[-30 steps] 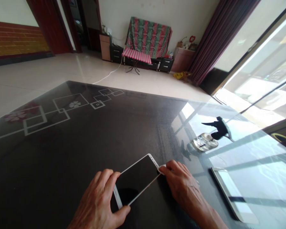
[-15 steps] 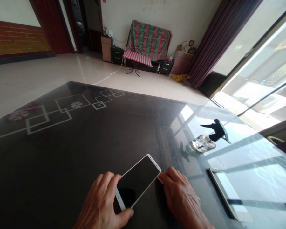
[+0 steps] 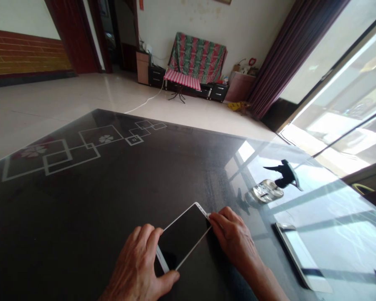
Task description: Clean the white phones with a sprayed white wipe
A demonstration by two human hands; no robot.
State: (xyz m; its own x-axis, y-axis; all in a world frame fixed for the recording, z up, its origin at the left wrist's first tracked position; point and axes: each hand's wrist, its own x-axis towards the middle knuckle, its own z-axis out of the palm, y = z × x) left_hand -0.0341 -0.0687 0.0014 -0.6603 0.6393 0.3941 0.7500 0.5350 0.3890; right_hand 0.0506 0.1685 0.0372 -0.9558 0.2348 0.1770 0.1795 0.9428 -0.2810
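A white-framed smartphone (image 3: 185, 235) with a dark screen is tilted above the dark glossy table, screen up. My left hand (image 3: 140, 260) grips its near end, thumb on the lower corner and fingers on the opposite edge. My right hand (image 3: 233, 233) is closed in a pinch at the phone's far right corner, fingertips touching its edge. A small pale bit shows at those fingertips, too little to name. To the right, a second flat phone-like device (image 3: 303, 256) lies on the table, its surface reflecting the window.
A clear spray bottle (image 3: 267, 191) with a black trigger head stands beyond my right hand. The table (image 3: 163, 167) has white square and flower patterns at its far left. Past it are a cloth-covered item (image 3: 198, 57), a striped stool (image 3: 182, 79) and a purple curtain (image 3: 296, 46).
My right hand has moved slightly up and away along the phone's far corner. My left hand and the phone have shifted a little to the right in view.
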